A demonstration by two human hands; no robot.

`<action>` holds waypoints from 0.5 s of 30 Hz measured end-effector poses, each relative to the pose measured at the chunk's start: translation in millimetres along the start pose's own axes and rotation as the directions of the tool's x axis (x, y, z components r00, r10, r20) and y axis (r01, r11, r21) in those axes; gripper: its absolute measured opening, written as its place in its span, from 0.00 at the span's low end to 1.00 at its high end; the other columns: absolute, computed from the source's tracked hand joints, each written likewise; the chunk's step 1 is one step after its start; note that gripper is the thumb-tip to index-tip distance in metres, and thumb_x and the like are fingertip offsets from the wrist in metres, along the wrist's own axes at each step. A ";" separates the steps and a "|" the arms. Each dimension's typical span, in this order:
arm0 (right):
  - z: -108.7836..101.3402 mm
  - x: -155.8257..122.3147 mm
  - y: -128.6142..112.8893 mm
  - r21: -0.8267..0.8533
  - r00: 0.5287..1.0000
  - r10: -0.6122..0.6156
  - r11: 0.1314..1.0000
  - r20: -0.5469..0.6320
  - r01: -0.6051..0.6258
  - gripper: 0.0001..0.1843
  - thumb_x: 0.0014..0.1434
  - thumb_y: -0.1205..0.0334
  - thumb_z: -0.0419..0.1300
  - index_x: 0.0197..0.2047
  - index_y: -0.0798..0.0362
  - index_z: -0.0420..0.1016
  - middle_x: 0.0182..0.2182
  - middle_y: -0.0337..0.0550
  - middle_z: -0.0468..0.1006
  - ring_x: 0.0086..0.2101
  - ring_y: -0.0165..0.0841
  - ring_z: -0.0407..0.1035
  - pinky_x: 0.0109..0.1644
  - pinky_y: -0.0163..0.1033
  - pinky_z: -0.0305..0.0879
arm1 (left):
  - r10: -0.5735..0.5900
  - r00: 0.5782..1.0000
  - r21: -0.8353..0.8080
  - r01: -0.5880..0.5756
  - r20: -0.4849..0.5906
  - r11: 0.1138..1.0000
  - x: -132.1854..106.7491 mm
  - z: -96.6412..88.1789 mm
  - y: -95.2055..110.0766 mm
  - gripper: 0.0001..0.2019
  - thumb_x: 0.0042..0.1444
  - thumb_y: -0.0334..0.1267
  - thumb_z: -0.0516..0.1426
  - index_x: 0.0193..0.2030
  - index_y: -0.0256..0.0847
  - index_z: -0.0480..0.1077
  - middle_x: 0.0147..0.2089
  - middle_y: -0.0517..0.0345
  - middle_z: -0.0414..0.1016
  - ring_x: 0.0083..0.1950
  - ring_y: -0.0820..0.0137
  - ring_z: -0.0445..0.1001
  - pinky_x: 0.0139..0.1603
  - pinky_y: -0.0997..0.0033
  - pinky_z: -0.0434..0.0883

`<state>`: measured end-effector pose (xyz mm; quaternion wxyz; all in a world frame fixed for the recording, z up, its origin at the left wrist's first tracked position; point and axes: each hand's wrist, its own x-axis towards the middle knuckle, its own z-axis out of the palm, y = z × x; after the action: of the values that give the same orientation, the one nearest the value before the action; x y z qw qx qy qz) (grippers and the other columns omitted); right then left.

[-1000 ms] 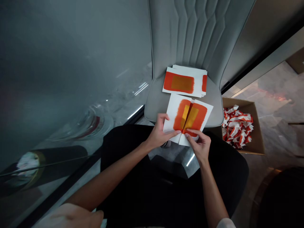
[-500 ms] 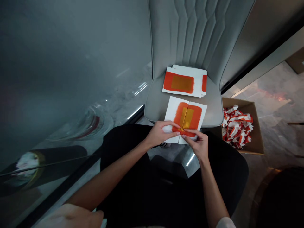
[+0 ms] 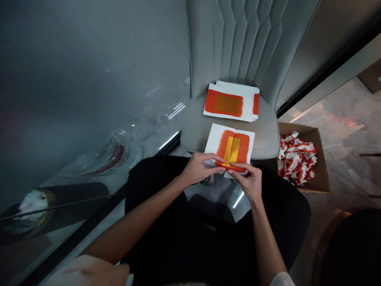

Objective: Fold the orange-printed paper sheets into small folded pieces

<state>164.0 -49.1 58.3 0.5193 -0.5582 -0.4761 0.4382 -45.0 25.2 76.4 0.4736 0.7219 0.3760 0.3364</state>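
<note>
Both hands pinch a sheet of folded white paper point(image 3: 212, 145) with an orange-red patch and a gold rectangle on it. A vertical crease or seam runs down its middle. My left hand point(image 3: 200, 170) grips the near part from the left, thumb below and fingers above. From the right, my right hand point(image 3: 249, 178) grips it the same way, its fingertips close to the left ones. Along the near edge, between the fingers, the paper bends into a ridge. Beyond it, a stack of similar painted sheets point(image 3: 224, 104) lies on the grey chair seat point(image 3: 193, 133).
An open cardboard box point(image 3: 323, 167) stands on the floor to the right, holding many folded red-and-white paper pieces point(image 3: 297, 159). The padded chair back point(image 3: 238, 39) rises behind the stack. A glass panel point(image 3: 104, 79) with reflections runs along the left.
The near part of the paper has bent up into a crosswise ridge between my fingers. Its far end has tilted and come slightly nearer. Both hands stay almost in place.
</note>
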 end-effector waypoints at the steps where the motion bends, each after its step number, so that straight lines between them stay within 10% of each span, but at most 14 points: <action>1: 0.8 0.0 -0.4 0.000 1.000 -0.003 1.000 -0.006 0.003 0.12 0.55 0.56 0.76 0.44 0.45 0.88 0.40 0.42 0.88 0.41 0.40 0.83 0.51 0.46 0.80 | -0.001 1.000 0.000 0.001 -0.013 1.000 -0.1 0.9 0.2 0.09 0.58 0.41 0.70 0.43 0.40 0.83 0.38 0.56 0.86 0.38 0.70 0.84 0.42 0.75 0.77; 15: 4.1 0.0 -2.5 -0.002 0.997 -0.001 1.000 -0.072 0.001 0.09 0.56 0.56 0.76 0.41 0.45 0.88 0.37 0.42 0.88 0.38 0.39 0.83 0.46 0.43 0.81 | -0.017 0.997 -0.014 0.016 -0.072 1.000 -1.6 7.6 -1.3 0.11 0.56 0.45 0.71 0.41 0.41 0.84 0.38 0.53 0.86 0.37 0.67 0.84 0.41 0.73 0.80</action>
<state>159.8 -48.5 60.4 0.5358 -0.5739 -0.4578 0.4172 -39.7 20.9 72.5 0.4672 0.7031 0.3964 0.3608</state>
